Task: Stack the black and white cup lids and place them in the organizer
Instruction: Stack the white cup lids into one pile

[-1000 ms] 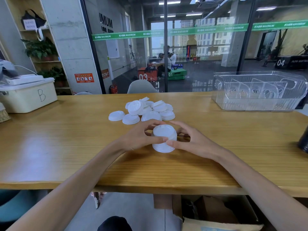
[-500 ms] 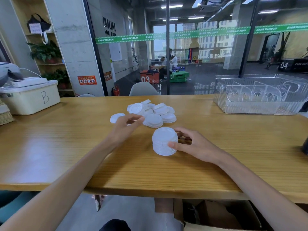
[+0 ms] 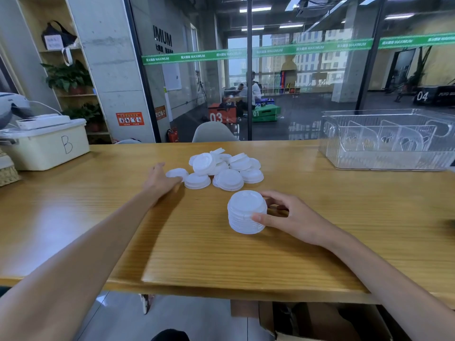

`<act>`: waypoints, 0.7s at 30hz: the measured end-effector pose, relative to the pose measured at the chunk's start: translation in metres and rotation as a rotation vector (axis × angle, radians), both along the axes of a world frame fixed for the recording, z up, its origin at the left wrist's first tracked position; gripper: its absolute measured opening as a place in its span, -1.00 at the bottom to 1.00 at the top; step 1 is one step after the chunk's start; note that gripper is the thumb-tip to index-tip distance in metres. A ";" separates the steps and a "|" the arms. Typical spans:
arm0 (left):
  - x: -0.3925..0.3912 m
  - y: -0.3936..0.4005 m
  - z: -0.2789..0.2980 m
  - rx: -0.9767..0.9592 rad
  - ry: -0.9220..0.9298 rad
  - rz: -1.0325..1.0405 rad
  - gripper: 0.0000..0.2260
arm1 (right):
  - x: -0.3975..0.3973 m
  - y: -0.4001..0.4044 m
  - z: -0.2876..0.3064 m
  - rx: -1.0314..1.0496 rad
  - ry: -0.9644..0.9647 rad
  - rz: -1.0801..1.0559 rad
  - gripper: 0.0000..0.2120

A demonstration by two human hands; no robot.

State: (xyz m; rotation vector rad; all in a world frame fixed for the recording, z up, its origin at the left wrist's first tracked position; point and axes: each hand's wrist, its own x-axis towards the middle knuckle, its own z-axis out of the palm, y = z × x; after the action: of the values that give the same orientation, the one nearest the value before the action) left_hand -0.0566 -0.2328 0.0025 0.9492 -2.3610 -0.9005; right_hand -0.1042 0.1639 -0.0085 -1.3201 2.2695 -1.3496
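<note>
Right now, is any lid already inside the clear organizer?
No: the clear organizer shows only its own dividers, while the stack of lids and the loose lids are on the table.

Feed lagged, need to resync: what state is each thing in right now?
Stack of white lids: upright on table, right hand steadying its side.
Loose white lids: heaped, unstacked.
Outlying lid: left hand touching it.
Clear organizer: no lids visible inside.
Box marked B: lid on.

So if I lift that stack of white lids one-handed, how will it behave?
The stack of white lids looks thin plastic, so probably light. Its layers sit slightly uneven, so it may shear or topple if tilted. The right hand touches only one side; a wrapped hold seems safer.
</note>
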 end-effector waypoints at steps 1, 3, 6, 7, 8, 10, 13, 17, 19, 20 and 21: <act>-0.002 -0.006 -0.003 0.034 -0.031 -0.012 -0.17 | 0.000 0.000 0.000 0.001 -0.001 -0.001 -0.44; -0.007 -0.014 -0.009 0.063 -0.050 -0.037 -0.13 | 0.000 0.000 0.000 0.004 -0.001 -0.001 -0.44; -0.005 -0.012 -0.012 -0.007 -0.025 -0.027 -0.11 | 0.000 0.000 0.001 0.008 0.005 0.000 -0.43; -0.003 -0.011 -0.010 -0.022 -0.029 -0.017 -0.09 | 0.000 0.001 0.000 0.006 0.004 -0.001 -0.42; -0.001 -0.011 -0.009 -0.033 -0.047 -0.015 -0.05 | 0.000 0.001 0.000 0.005 0.001 -0.003 -0.42; 0.005 -0.015 -0.007 -0.024 -0.094 -0.033 -0.02 | 0.001 0.001 0.001 0.004 0.001 -0.002 -0.43; 0.017 -0.024 -0.005 0.032 -0.115 -0.141 -0.39 | 0.001 0.001 0.002 0.005 0.000 0.002 -0.45; 0.030 -0.027 -0.010 0.015 -0.036 -0.214 -0.87 | 0.002 0.001 0.002 0.004 0.002 0.003 -0.46; 0.036 -0.020 -0.008 0.010 -0.028 -0.204 -0.57 | 0.002 0.001 0.002 0.003 0.005 0.002 -0.45; 0.038 -0.018 -0.007 0.011 -0.028 -0.185 -0.42 | 0.003 0.000 0.002 0.004 0.005 0.004 -0.45; 0.039 -0.017 -0.007 0.008 -0.026 -0.172 -0.38 | 0.002 0.000 0.002 0.005 0.003 0.006 -0.46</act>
State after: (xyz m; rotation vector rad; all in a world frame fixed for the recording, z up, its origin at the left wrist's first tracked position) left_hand -0.0175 -0.2496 -0.0042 0.7746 -2.4924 -0.9678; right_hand -0.1020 0.1642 -0.0068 -1.3267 2.2673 -1.3404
